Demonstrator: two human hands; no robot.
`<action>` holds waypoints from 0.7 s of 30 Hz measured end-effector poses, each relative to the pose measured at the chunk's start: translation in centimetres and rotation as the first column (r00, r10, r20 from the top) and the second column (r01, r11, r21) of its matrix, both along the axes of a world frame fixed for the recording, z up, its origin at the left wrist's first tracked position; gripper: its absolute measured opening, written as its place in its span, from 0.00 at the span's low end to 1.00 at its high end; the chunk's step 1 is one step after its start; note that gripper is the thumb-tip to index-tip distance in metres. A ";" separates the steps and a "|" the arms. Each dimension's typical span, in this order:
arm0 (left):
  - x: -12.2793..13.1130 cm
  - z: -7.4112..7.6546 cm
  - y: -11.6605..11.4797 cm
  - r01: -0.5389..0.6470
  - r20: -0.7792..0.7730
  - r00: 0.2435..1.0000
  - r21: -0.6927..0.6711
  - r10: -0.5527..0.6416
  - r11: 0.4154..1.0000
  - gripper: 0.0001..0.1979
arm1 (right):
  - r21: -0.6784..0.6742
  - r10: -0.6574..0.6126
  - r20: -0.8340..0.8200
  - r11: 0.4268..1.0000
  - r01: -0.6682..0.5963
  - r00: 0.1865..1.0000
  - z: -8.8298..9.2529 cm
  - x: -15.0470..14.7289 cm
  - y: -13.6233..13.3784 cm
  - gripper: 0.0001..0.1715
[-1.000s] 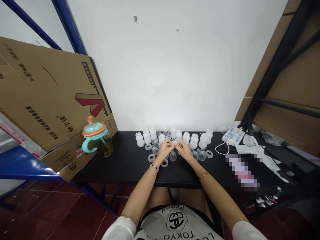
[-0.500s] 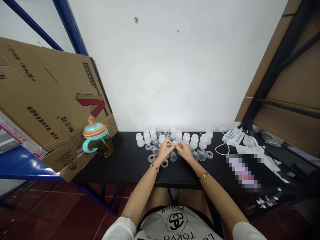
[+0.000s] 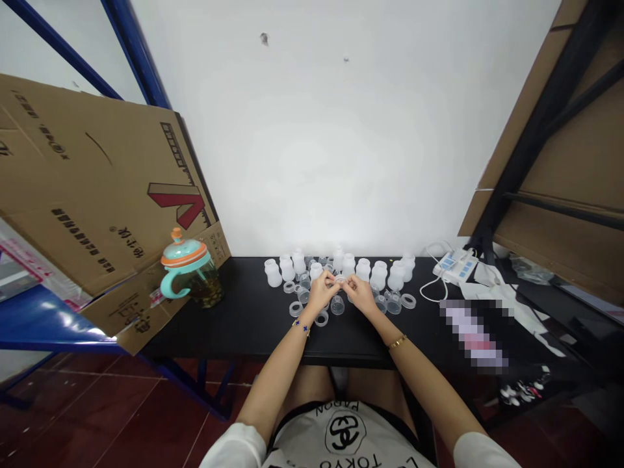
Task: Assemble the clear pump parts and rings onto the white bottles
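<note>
My left hand (image 3: pixel 324 288) and my right hand (image 3: pixel 357 290) meet over the middle of the black table, fingers pinched together. Between their fingertips is a small clear plastic ring (image 3: pixel 340 278), partly covered by the fingers. Just below it a clear cup-shaped cap (image 3: pixel 337 305) stands on the table. Around my hands lie loose rings, among them one ring (image 3: pixel 321 318) in front of my left hand and another ring (image 3: pixel 408 301) off to the right. More clear caps (image 3: pixel 393 303) sit beside my right wrist. White bottles (image 3: pixel 379 275) stand upright in a row behind my hands.
On the left, a teapot-like jug (image 3: pixel 192 273) with a turquoise lid stands near a large cardboard box (image 3: pixel 112 188). A power strip (image 3: pixel 456 265) with white cable lies at right, near a blurred-out item (image 3: pixel 472 335). The white wall (image 3: pixel 312 130) rises behind the table (image 3: pixel 253 325).
</note>
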State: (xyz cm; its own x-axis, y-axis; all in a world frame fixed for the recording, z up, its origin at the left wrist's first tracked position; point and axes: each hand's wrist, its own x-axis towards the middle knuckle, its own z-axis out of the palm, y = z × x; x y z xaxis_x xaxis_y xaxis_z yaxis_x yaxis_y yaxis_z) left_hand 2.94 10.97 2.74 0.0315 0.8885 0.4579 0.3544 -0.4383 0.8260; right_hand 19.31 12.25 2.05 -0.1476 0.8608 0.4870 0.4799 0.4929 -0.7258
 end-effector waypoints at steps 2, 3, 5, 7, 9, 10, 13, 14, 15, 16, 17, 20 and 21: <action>0.0 0.0 0.0 -0.001 0.000 1.000 -0.002 0.001 1.000 0.09 | 0.002 0.000 0.002 1.000 0.000 1.000 0.0 0.0 0.0 0.18; 0.0 0.0 0.0 -0.002 -0.001 1.000 -0.003 0.002 1.000 0.09 | 0.003 -0.001 0.003 1.000 0.001 1.000 0.0 0.0 -0.1 0.18; 0.0 0.1 0.0 -0.007 -0.002 1.000 -0.003 0.007 1.000 0.09 | 0.006 -0.002 0.006 1.000 0.002 1.000 0.0 0.0 -0.1 0.18; 0.1 0.1 -0.1 -0.012 -0.002 1.000 -0.003 0.012 1.000 0.09 | 0.009 -0.002 0.009 1.000 0.002 1.000 0.0 0.0 -0.1 0.18; 0.1 0.2 -0.1 -0.013 -0.002 1.000 -0.005 0.013 1.000 0.09 | 0.013 -0.002 0.012 1.000 0.002 1.000 0.0 0.0 -0.1 0.18; 0.1 0.3 -0.2 -0.012 -0.002 1.000 -0.006 0.012 1.000 0.09 | 0.014 -0.002 0.012 1.000 0.002 1.000 0.0 0.0 -0.1 0.18; 0.1 0.4 -0.3 -0.009 -0.002 1.000 -0.005 0.009 1.000 0.09 | 0.018 -0.002 0.015 1.000 0.001 1.000 0.0 0.0 -0.1 0.18; 0.1 0.4 -0.3 -0.008 -0.002 1.000 -0.005 0.008 1.000 0.09 | 0.018 -0.001 0.016 1.000 0.001 1.000 0.0 0.0 -0.1 0.18; 0.1 0.4 -0.3 -0.008 -0.002 1.000 -0.004 0.008 1.000 0.09 | 0.019 -0.001 0.017 1.000 0.001 1.000 -0.1 0.0 0.0 0.18; 0.1 0.4 -0.3 -0.008 -0.002 1.000 -0.003 0.008 1.000 0.09 | 0.019 -0.002 0.019 1.000 0.001 1.000 -0.1 0.0 0.0 0.18; 0.1 0.4 -0.3 -0.007 -0.002 1.000 -0.002 0.007 1.000 0.09 | 0.020 -0.002 0.020 1.000 0.002 1.000 -0.1 0.0 0.0 0.18; 0.1 0.4 -0.3 -0.005 -0.002 1.000 0.001 0.005 1.000 0.09 | 0.021 -0.002 0.025 1.000 0.002 1.000 -0.2 0.0 0.0 0.18; 0.1 0.4 -0.3 -0.005 -0.002 1.000 0.002 0.005 1.000 0.09 | 0.023 -0.002 0.027 1.000 0.002 1.000 -0.2 0.0 0.0 0.18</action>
